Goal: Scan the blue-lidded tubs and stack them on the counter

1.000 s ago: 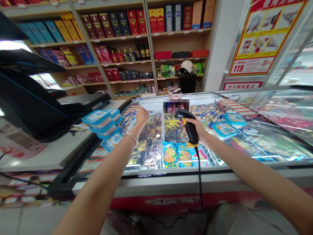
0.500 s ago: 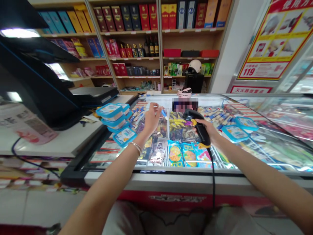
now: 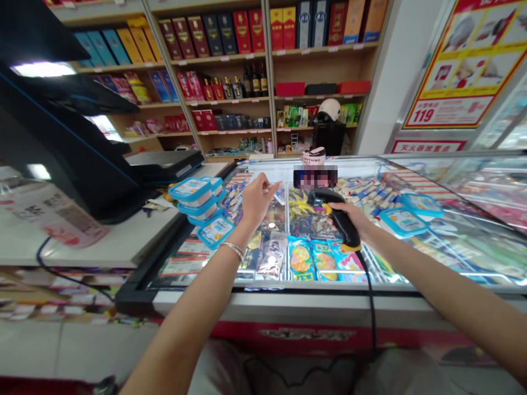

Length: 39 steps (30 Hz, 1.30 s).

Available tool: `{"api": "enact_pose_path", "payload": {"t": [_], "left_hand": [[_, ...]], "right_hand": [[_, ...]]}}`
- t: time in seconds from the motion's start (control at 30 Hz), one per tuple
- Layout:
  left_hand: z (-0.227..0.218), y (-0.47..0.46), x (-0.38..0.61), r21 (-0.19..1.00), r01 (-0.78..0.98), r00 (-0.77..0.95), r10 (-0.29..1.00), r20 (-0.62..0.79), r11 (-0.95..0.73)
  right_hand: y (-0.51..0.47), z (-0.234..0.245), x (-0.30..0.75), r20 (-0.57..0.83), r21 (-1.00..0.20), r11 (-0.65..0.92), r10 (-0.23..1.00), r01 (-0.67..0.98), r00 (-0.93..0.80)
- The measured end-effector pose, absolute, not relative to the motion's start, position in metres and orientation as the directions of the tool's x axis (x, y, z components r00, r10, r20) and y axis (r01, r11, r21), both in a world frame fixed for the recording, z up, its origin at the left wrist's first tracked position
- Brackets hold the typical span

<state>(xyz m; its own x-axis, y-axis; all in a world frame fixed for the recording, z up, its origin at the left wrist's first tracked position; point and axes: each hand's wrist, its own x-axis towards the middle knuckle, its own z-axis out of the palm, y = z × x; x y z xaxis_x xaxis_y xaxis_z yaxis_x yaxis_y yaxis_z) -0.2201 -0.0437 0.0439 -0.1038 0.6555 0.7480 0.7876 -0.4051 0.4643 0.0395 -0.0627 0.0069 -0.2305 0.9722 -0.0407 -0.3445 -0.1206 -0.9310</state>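
Note:
My right hand (image 3: pixel 352 216) is wrapped round the handle of a black and yellow barcode scanner (image 3: pixel 340 219), its head pointing left over the glass lid. A black cord (image 3: pixel 368 291) hangs from the handle. Above the freezer's left half, my left hand (image 3: pixel 257 200) is closed, thumb and fingers drawn together. Whatever is between those fingertips is too small to make out; a pale blue-and-white item (image 3: pixel 280 193) shows just beside them. Left of this hand, white tubs with blue rims (image 3: pixel 191 189) are stacked on the freezer, and another tub (image 3: pixel 214 230) leans at their foot.
Two more blue-rimmed tubs (image 3: pixel 404 221) lie on the right of the chest freezer (image 3: pixel 197 302). Wrapped ice creams (image 3: pixel 302 258) show under its glass. A phone-like dark object (image 3: pixel 315 178) stands at the back. A checkout machine (image 3: pixel 78 148) and pink-white container (image 3: pixel 53 211) occupy the left counter.
The view has shifted slightly, moving most things a little right in the picture. My left hand has turned, its fingers drawing closer together. My right hand keeps hold of the scanner.

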Motion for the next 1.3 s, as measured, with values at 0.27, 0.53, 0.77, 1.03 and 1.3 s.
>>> {"api": "enact_pose_path", "payload": {"t": [0.27, 0.53, 0.77, 1.03, 1.3], "left_hand": [[0.037, -0.040, -0.219, 0.302, 0.824, -0.029, 0.496, 0.868, -0.480], [0.038, -0.039, -0.220, 0.270, 0.842, -0.033, 0.455, 0.890, -0.467], [0.038, -0.040, -0.219, 0.398, 0.737, -0.024, 0.568, 0.823, -0.546], [0.039, -0.031, -0.182, 0.457, 0.617, 0.040, 0.606, 0.795, -0.641], [0.043, -0.020, -0.058, 0.369, 0.712, 0.198, 0.675, 0.711, -0.597]], "right_hand": [[-0.071, 0.017, 0.034, -0.070, -0.949, -0.126, 0.978, -0.290, -0.197], [-0.071, 0.017, 0.035, -0.062, -0.963, -0.113, 0.976, -0.245, -0.208], [-0.068, 0.015, 0.035, -0.024, -0.952, -0.085, 0.978, -0.294, -0.207], [-0.059, 0.070, 0.104, 0.271, -0.833, 0.201, 0.960, -0.515, -0.064], [-0.044, 0.065, 0.249, 0.361, -0.718, 0.425, 0.905, -0.552, 0.228]]}}
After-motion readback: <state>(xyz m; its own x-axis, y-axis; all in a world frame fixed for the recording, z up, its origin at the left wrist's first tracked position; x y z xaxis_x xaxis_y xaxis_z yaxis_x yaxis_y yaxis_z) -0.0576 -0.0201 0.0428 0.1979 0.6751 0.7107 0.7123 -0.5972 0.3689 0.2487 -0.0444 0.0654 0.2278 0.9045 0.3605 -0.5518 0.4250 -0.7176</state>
